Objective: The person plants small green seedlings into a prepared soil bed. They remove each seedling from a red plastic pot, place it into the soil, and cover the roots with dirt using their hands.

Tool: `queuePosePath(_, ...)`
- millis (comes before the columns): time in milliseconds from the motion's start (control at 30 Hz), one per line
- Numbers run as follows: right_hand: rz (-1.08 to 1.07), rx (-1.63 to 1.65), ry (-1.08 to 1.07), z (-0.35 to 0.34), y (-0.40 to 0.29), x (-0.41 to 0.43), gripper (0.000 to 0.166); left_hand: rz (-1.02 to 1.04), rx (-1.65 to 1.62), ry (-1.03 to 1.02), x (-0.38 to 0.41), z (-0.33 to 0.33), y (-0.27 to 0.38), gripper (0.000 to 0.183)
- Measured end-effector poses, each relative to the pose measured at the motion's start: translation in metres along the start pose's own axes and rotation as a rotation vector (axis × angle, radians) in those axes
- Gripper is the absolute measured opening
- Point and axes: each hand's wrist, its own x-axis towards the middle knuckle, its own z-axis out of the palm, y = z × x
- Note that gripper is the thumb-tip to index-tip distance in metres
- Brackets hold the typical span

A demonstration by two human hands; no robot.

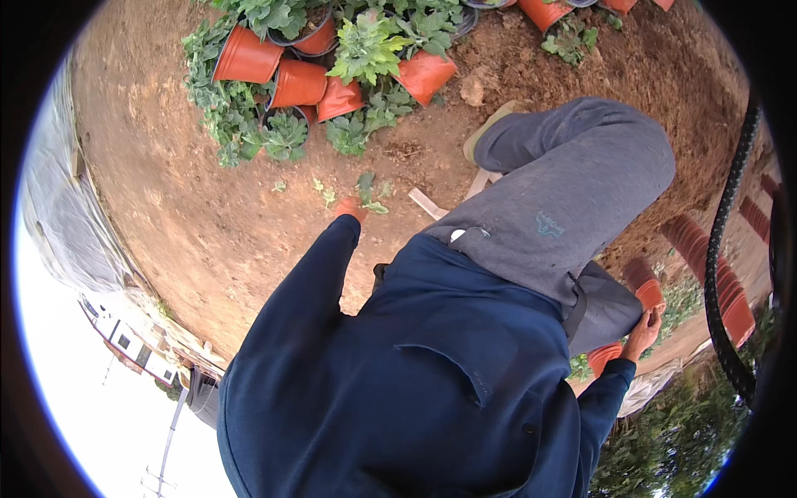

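At the left, my left hand (350, 208) reaches down to the soil, small and partly hidden by its sleeve. Green lobed leaves (366, 187) lie against its fingers; whether it grips them cannot be told. On the right, beside my bent knee, my right hand (646, 330) has its fingers on the rim of a short stack of nested orange plastic pots (649, 292). More orange pots (603, 357) are partly hidden behind that wrist. Ahead, tipped orange pots (299, 83) with leafy plants (367, 48) lie crowded together on the ground.
Long rows of nested pots (713, 267) lie on the right, near a black braided cord (722, 243). A pale strap (427, 203) rests on the soil by my leg. Plastic sheeting (75, 218) runs along the left edge. A clod (473, 86) lies near my shoe (489, 127).
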Motion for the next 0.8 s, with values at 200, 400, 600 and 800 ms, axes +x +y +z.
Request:
queuePosePath(200,-0.040,0.000,0.000,-0.009,-0.022,-0.001,0.040,-0.133,-0.122,0.015,0.006,0.001,0.031,0.049)
queuePosePath(400,0.017,0.083,-0.029,-0.022,-0.034,-0.013,0.041,-0.504,-0.686,0.075,0.025,0.030,0.036,0.078)
queuePosePath(600,-0.006,-0.001,0.036,-0.040,-0.022,-0.017,0.037,-0.869,-1.437,0.084,0.008,0.014,0.081,0.075)
queuePosePath(800,-0.028,-0.057,0.046,-0.069,-0.012,-0.019,0.042,-0.823,-1.526,-0.062,0.072,0.041,0.053,0.081)
